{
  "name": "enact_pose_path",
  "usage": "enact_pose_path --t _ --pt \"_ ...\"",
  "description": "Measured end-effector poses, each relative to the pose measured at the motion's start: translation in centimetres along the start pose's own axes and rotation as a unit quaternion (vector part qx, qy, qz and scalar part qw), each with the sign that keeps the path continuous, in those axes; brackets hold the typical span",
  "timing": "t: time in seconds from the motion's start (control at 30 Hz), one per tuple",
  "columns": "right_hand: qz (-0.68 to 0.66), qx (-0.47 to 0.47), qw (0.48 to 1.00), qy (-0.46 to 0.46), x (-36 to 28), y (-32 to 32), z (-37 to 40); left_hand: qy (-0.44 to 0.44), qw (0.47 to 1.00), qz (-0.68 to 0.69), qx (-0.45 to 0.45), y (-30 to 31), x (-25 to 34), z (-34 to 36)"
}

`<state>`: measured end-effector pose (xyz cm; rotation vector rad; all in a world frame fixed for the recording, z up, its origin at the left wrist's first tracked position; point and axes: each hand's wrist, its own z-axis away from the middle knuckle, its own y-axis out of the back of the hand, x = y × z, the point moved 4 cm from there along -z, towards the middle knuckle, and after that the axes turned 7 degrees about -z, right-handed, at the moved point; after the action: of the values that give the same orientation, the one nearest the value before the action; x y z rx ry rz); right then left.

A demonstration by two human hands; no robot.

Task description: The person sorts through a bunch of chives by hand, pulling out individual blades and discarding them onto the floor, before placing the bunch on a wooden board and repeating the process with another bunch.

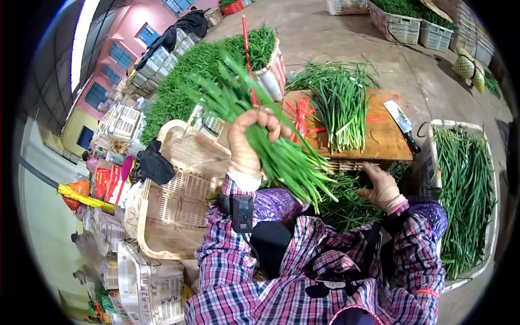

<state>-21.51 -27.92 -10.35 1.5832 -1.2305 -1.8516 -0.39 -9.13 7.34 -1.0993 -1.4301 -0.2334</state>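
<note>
My left hand [250, 130] is raised and wrapped round a bunch of garlic chives [287, 162], whose leafy tops blur at the upper left and whose pale cut ends point down to the right. Off the near edge of the wooden board [392, 149], my right hand [382, 187] holds nothing, its fingers apart. Another pile of chives [341, 111] lies on the board beside a bundle of red ties [301, 116]. A cleaver [402, 123] with a black handle rests at the board's right edge. Loose greens [346, 203] lie below my hands.
To the right stands a white crate [492, 189] full of long chives. A beige plastic basket [184, 200] is at my left. Beyond it spreads a large mass of greens [184, 81]. More crates [398, 26] stand at the back, and a red strip [247, 54] rises behind my left hand.
</note>
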Motion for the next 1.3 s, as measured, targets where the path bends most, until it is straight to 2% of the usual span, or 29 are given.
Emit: enact_pose_path --t 0.07,0.13,0.2,0.23,0.27,0.33,0.4,0.47,0.5,0.53,0.57,0.67,0.7,0.73,0.77,0.8,0.83,0.87,0.9,0.93,1.0,1.07,1.1,1.17,1.2,1.27,1.3 --pt "-0.164 0.082 0.982 0.045 -3.1 3.2 -0.1 0.051 0.996 -0.064 0.04 -0.8 -1.0 -0.8" --pt "-0.262 0.153 0.946 0.117 -6.6 4.1 -0.2 0.119 0.99 -0.049 0.057 -1.0 -3.0 -1.7" --pt "-0.258 0.185 0.937 0.148 -10.0 4.8 -0.7 0.083 0.989 -0.098 0.073 -3.7 -3.8 -2.1" --pt "-0.255 0.209 0.932 0.148 -10.6 4.5 -1.4 0.138 0.981 -0.084 0.107 -4.3 -5.1 -1.9" --pt "-0.252 0.232 0.928 0.147 -10.7 3.6 -2.4 0.08 0.987 -0.127 0.06 -4.4 -6.1 -2.3" --pt "-0.283 0.242 0.922 0.103 -11.0 3.0 -4.0 -0.012 0.973 -0.225 0.052 -6.7 -7.2 -1.5" --pt "-0.336 0.272 0.899 0.071 -10.4 2.4 -4.2 0.041 0.965 -0.237 0.105 -8.3 -8.2 -1.2" --pt "-0.374 0.295 0.879 0.033 -9.3 2.1 -3.8 0.034 0.973 -0.207 0.094 -10.5 -8.7 -0.2" --pt "-0.395 0.307 0.865 0.032 -8.0 1.1 -4.4 0.027 0.971 -0.232 0.047 -11.3 -9.2 -0.2" --pt "-0.415 0.32 0.851 0.028 -6.6 -0.3 -5.2 0.093 0.966 -0.241 0.007 -11.8 -10.3 0.0" --pt "-0.412 0.325 0.851 0.021 -5.5 -0.9 -5.5 0.098 0.966 -0.239 0.001 -11.8 -10.5 0.1" --pt "-0.489 0.367 0.782 0.121 -2.7 -0.6 -5.8 0.053 0.928 -0.293 -0.225 -13.0 -11.3 0.4" --pt "-0.525 0.327 0.786 0.01 -3.3 2.4 -4.0 0.094 0.845 -0.466 -0.244 -13.7 -11.1 -0.6" --pt "-0.62 0.306 0.722 0.021 -1.2 1.6 -4.3 0.186 0.905 -0.32 -0.21 -13.6 -10.3 0.1" --pt "-0.692 0.23 0.684 -0.009 -0.2 2.2 -3.8 0.103 0.906 -0.359 -0.198 -13.8 -8.4 0.3" --pt "-0.757 0.15 0.635 -0.04 0.4 2.7 -3.3 0.099 0.886 -0.399 -0.214 -12.5 -7.3 -0.2" --pt "-0.795 0.158 0.585 -0.023 1.0 3.0 -2.9 0.101 0.896 -0.384 -0.197 -11.4 -6.3 -0.4" --pt "-0.829 0.166 0.534 -0.005 1.5 3.3 -2.6 0.102 0.874 -0.43 -0.204 -9.6 -4.6 -1.0" --pt "-0.863 0.145 0.482 0.04 1.7 3.8 -2.1 0.118 0.891 -0.412 -0.151 -8.1 -4.0 -1.2" --pt "-0.88 0.163 0.442 0.055 2.5 3.5 -2.1 0.124 0.885 -0.436 -0.111 -5.8 -3.7 -1.7" --pt "-0.913 0.147 0.37 0.083 2.6 3.9 -1.7 0.209 0.873 -0.429 -0.102 -0.8 -4.5 -2.0" --pt "-0.909 0.149 0.377 0.096 3.1 3.9 -1.6 0.318 0.84 -0.427 -0.105 2.1 -7.5 -0.7" --pt "-0.914 0.14 0.367 0.101 2.8 3.9 -1.5 0.404 0.818 -0.374 -0.164 3.7 -10.1 0.3" --pt "-0.917 0.129 0.362 0.111 2.7 3.6 -1.7 0.442 0.786 -0.347 -0.258 5.0 -14.0 2.4" --pt "-0.917 0.129 0.363 0.104 2.4 3.4 -1.8 0.469 0.743 -0.413 -0.239 5.0 -16.2 3.1" --pt "-0.931 0.103 0.333 0.106 1.2 3.2 -2.0 0.457 0.829 -0.201 -0.253 4.2 -19.8 5.1" --pt "-0.923 0.105 0.351 0.116 1.0 2.8 -2.3 0.475 0.84 -0.146 -0.216 3.0 -20.2 5.8"
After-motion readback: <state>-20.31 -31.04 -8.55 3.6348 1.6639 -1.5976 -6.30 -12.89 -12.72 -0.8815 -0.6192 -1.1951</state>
